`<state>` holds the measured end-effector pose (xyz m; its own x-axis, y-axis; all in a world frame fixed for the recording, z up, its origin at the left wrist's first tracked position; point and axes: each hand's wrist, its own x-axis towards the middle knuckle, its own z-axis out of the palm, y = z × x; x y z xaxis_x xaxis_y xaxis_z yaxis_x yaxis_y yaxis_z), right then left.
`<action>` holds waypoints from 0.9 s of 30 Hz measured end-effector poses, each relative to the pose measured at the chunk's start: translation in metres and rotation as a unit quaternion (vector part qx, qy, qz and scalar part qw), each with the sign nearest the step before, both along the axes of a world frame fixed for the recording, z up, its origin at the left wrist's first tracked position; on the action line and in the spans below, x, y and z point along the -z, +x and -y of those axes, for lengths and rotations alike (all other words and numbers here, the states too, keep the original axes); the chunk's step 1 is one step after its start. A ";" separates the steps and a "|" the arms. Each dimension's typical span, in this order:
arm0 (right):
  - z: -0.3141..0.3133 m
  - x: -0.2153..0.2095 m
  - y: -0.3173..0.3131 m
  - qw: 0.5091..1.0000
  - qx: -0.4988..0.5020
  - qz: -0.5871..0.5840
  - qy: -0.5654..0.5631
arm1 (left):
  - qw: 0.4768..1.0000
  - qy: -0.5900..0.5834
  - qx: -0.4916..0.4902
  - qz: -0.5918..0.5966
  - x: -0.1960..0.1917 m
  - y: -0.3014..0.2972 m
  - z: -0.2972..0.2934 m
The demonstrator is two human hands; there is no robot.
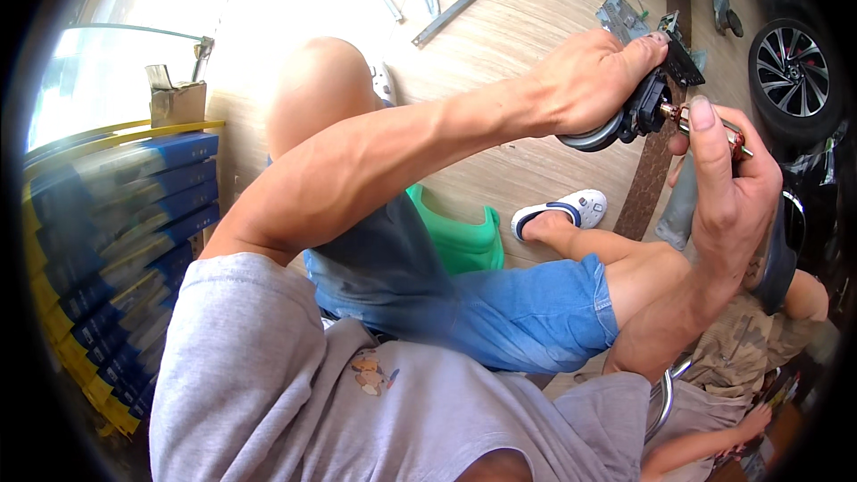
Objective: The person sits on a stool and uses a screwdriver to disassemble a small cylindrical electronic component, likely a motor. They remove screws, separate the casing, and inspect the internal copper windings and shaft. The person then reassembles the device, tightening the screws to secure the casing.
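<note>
Here, left hand (580, 85): fingers curled closely around a black housing (648, 110) with a rounded silver rim, thumb stretched along its upper side; the undersides of the fingers are hidden.
Right hand (734, 180): thumb and fingers pinched shut on a slim rotor (736, 139) with reddish windings.
Rotor's place: in front of the person, above the floor (500, 80), at the housing's right side; whether its tip sits inside cannot be told.
Rotor's long axis: slanting from upper left to lower right, one end toward the housing, the thin shaft end pointing away past the right fingers.
Housing's direction: silver rim lower left, black end facing the rotor.
Shirt (254, 348): grey, with a small cartoon print (372, 372).
Blue boxes (190, 185): stacked at left, pale marks too small to read.
</note>
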<state>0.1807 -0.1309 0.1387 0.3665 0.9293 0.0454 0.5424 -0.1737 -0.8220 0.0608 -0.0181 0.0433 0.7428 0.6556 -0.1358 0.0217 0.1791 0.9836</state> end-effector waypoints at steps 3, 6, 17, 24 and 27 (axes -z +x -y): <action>-0.001 -0.003 -0.001 1.000 0.019 0.013 -0.014 | 1.000 0.019 -0.020 0.003 0.002 0.003 0.000; -0.004 -0.001 0.004 0.999 0.022 0.035 -0.024 | 0.999 0.032 -0.032 0.004 0.002 0.005 -0.002; -0.009 0.009 -0.002 1.000 0.012 0.010 -0.005 | 0.987 0.146 -0.049 -0.043 -0.004 -0.006 -0.004; -0.008 0.017 -0.008 0.996 0.057 -0.074 0.011 | 0.989 0.137 -0.063 -0.005 -0.006 -0.013 -0.006; -0.010 0.019 -0.011 0.995 0.061 -0.077 0.017 | 0.982 0.173 -0.072 0.024 -0.002 -0.012 -0.007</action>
